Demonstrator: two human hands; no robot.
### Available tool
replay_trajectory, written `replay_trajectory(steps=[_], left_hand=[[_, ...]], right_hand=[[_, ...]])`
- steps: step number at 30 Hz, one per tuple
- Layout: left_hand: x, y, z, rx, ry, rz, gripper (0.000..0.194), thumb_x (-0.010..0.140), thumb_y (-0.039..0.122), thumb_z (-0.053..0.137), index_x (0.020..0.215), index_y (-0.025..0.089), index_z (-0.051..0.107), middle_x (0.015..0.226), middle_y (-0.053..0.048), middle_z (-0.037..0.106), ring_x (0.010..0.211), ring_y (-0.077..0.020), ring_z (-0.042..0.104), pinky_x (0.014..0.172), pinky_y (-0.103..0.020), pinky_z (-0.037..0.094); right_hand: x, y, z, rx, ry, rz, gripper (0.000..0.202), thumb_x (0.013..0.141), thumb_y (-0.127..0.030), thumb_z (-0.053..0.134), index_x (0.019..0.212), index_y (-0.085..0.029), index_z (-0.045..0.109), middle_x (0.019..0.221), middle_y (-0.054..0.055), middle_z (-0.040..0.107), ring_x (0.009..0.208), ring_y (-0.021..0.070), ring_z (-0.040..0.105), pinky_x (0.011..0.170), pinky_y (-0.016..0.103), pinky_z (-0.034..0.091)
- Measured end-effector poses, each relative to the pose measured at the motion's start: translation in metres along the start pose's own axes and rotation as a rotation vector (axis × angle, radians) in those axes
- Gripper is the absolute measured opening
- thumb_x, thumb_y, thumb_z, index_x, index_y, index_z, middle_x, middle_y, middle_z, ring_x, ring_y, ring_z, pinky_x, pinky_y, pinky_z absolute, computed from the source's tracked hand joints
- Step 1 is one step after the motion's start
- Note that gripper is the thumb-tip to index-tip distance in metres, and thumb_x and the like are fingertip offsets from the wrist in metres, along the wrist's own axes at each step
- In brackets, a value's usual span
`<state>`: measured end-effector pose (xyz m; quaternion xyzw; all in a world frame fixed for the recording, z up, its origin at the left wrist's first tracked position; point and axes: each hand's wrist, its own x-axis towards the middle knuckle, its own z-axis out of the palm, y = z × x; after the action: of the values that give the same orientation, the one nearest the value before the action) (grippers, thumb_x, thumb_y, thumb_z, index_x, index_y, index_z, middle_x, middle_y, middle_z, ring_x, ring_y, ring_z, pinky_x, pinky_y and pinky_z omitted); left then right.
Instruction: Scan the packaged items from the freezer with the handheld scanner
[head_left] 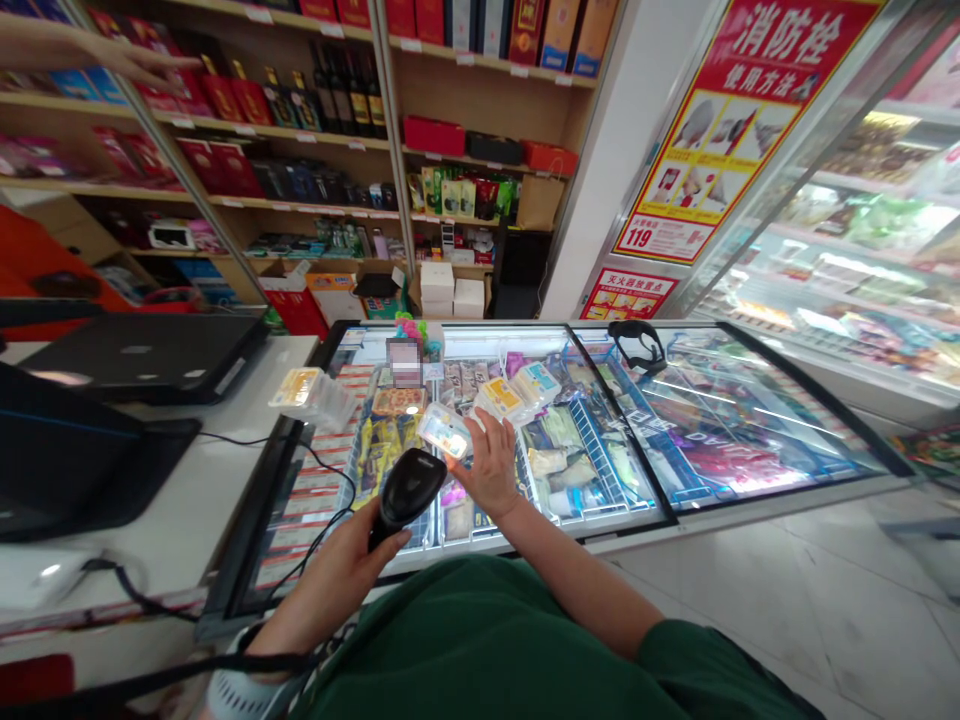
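Note:
My left hand [352, 560] is wrapped round the handle of a black handheld scanner [411, 487], whose head points up and away over the freezer's glass lid. Just right of the scanner, my right hand [487, 462] has its thumb and fingers on the near edge of a clear plastic box with a white and blue label [445, 431]. Beyond that hand lie more clear boxes, one with a yellow label [501, 398] and one with a blue label [537, 382]. A stack of yellow-labelled boxes [300, 388] stands at the freezer's left edge.
Frozen packs fill the freezer [615, 535] below the glass. A black strap device [637, 345] lies on its far rim. The scanner cable [330, 465] loops to the left counter [247, 385]. Another person's hand [142, 62] reaches in at upper left, before shelves of bottles.

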<state>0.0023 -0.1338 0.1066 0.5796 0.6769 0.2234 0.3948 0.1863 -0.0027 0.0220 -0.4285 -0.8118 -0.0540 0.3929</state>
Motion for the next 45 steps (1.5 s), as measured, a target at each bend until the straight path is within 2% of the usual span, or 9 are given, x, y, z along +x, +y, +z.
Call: replay_trajectory(steps=[14, 23, 27, 30, 36, 38, 40, 42, 45], left_hand=[[-0.004, 0.005, -0.001, 0.036, -0.005, 0.004, 0.040, 0.084, 0.050, 0.052, 0.107, 0.018, 0.058, 0.101, -0.008, 0.072, 0.093, -0.0272, 0.066, 0.082, -0.034, 0.048], [-0.003, -0.004, -0.004, 0.029, 0.042, -0.022, 0.044, 0.080, 0.052, 0.054, 0.105, 0.017, 0.062, 0.093, -0.006, 0.074, 0.087, -0.0268, 0.067, 0.078, -0.033, 0.050], [-0.003, -0.010, -0.005, 0.017, 0.060, -0.032, 0.046, 0.080, 0.053, 0.053, 0.108, 0.017, 0.063, 0.092, -0.006, 0.075, 0.086, -0.0269, 0.068, 0.077, -0.033, 0.051], [-0.005, -0.012, -0.007, 0.013, 0.078, -0.043, 0.049, 0.080, 0.052, 0.053, 0.111, 0.016, 0.062, 0.089, -0.006, 0.075, 0.086, -0.0273, 0.068, 0.077, -0.033, 0.051], [-0.012, -0.014, -0.013, -0.047, 0.158, -0.061, 0.043, 0.077, 0.053, 0.056, 0.100, 0.018, 0.066, 0.092, -0.007, 0.075, 0.090, -0.0293, 0.067, 0.079, -0.035, 0.052], [-0.014, -0.016, -0.016, -0.068, 0.196, -0.070, 0.044, 0.076, 0.052, 0.056, 0.102, 0.017, 0.065, 0.095, -0.008, 0.075, 0.091, -0.0293, 0.067, 0.080, -0.035, 0.051], [-0.017, -0.019, -0.018, -0.082, 0.230, -0.082, 0.045, 0.077, 0.051, 0.055, 0.104, 0.016, 0.064, 0.097, -0.009, 0.075, 0.092, -0.0290, 0.067, 0.081, -0.035, 0.051], [-0.020, -0.025, -0.021, -0.091, 0.269, -0.095, 0.044, 0.078, 0.050, 0.055, 0.104, 0.016, 0.064, 0.095, -0.008, 0.075, 0.093, -0.0293, 0.067, 0.080, -0.035, 0.051], [-0.025, -0.040, -0.023, -0.121, 0.316, -0.112, 0.044, 0.080, 0.050, 0.054, 0.106, 0.016, 0.063, 0.093, -0.007, 0.075, 0.096, -0.0297, 0.067, 0.083, -0.035, 0.051]], right_hand=[[0.006, 0.011, -0.001, -0.013, -0.019, 0.031, 0.054, 0.088, -0.047, 0.058, 0.132, -0.018, 0.050, 0.137, 0.015, 0.048, 0.131, 0.0270, 0.041, 0.114, 0.049, 0.021], [0.028, 0.053, -0.002, -0.039, 0.068, 0.400, 0.061, 0.077, -0.043, 0.067, 0.127, -0.011, 0.051, 0.134, 0.019, 0.048, 0.126, 0.0302, 0.043, 0.107, 0.047, 0.031], [0.033, 0.070, 0.001, -0.090, 0.023, 0.516, 0.057, 0.077, -0.042, 0.068, 0.121, -0.010, 0.056, 0.132, 0.020, 0.049, 0.124, 0.0317, 0.044, 0.104, 0.047, 0.033], [0.032, 0.073, 0.004, -0.126, -0.026, 0.523, 0.055, 0.078, -0.043, 0.068, 0.120, -0.009, 0.057, 0.132, 0.021, 0.050, 0.122, 0.0333, 0.046, 0.101, 0.048, 0.035], [0.033, 0.068, -0.002, -0.174, -0.017, 0.422, 0.074, 0.078, -0.053, 0.067, 0.133, -0.007, 0.048, 0.136, 0.025, 0.045, 0.118, 0.0369, 0.046, 0.095, 0.051, 0.037], [0.037, 0.062, -0.005, -0.118, 0.018, 0.338, 0.063, 0.082, -0.053, 0.063, 0.128, -0.010, 0.053, 0.131, 0.022, 0.050, 0.117, 0.0342, 0.047, 0.096, 0.048, 0.037], [0.042, 0.054, -0.004, 0.007, 0.004, 0.263, 0.041, 0.089, -0.048, 0.056, 0.111, -0.015, 0.064, 0.115, 0.016, 0.060, 0.109, 0.0290, 0.052, 0.095, 0.044, 0.039], [0.047, 0.041, 0.004, 0.185, -0.075, 0.264, 0.030, 0.094, -0.042, 0.049, 0.090, -0.018, 0.068, 0.095, 0.010, 0.064, 0.096, 0.0241, 0.057, 0.090, 0.038, 0.041], [0.054, 0.012, 0.030, 0.546, -0.308, 0.481, 0.027, 0.093, -0.034, 0.049, 0.079, -0.020, 0.067, 0.083, 0.006, 0.065, 0.086, 0.0202, 0.059, 0.082, 0.032, 0.044]])
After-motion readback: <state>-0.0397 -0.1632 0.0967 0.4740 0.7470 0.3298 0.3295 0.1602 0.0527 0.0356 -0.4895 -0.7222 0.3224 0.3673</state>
